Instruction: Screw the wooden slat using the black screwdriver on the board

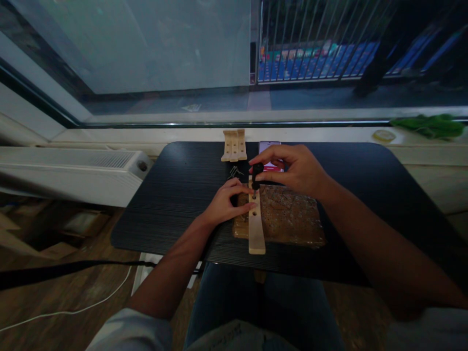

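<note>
A pale wooden piece [257, 234] with holes lies across a brown block wrapped in clear film [290, 214]. My left hand [228, 202] is closed on the wooden piece, thumb and fingers near its holes. Between the thumb and fingers of my right hand [298, 170] is a short black-handled screwdriver [257, 170], held upright. Its shaft points down at the upper hole; whether a screw sits under the tip is too small to tell. Just beyond my left hand lies a small pile of screws [235, 171].
Several similar wooden pieces [234, 145] stand together at the back edge of the black table [161, 209]. Behind my right hand lies a phone [269, 145] with a lit screen. A white radiator [73, 170] is at the left, and a green cloth-like thing [427, 127] rests on the windowsill.
</note>
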{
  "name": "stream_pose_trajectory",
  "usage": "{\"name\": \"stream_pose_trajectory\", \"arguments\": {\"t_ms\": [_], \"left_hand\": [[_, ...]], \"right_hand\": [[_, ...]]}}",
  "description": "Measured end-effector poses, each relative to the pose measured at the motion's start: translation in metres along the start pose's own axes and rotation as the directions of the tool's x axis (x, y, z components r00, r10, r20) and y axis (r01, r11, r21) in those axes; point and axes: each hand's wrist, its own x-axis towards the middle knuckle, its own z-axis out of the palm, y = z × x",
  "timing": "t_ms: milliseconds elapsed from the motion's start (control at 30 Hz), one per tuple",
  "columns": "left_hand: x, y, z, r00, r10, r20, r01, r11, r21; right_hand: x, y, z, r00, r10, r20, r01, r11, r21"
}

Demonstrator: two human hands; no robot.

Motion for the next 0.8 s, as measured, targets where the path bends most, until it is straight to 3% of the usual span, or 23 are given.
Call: {"name": "stream_pose_trajectory", "arguments": {"t_ms": [467,667,800], "left_hand": [[0.0,-0.004,0.001,0.999,0.038,-0.005,-0.038,0.999,0.005],[0.0,-0.001,0.0,1.0,0.027,-0.003,-0.027,1.0,0.013],[0.001,0.002,-0.002,1.0,0.018,0.021,-0.019,1.0,0.016]], "right_hand": [[-0.002,0.001,0.008,0.983,-0.159,-0.091,0.152,0.985,-0.079],[0.001,0.008,0.004,0.958,-0.284,0.038,0.285,0.957,-0.047],[0.0,0.007,-0.003,0.961,-0.233,0.152,0.233,0.972,0.021]]}}
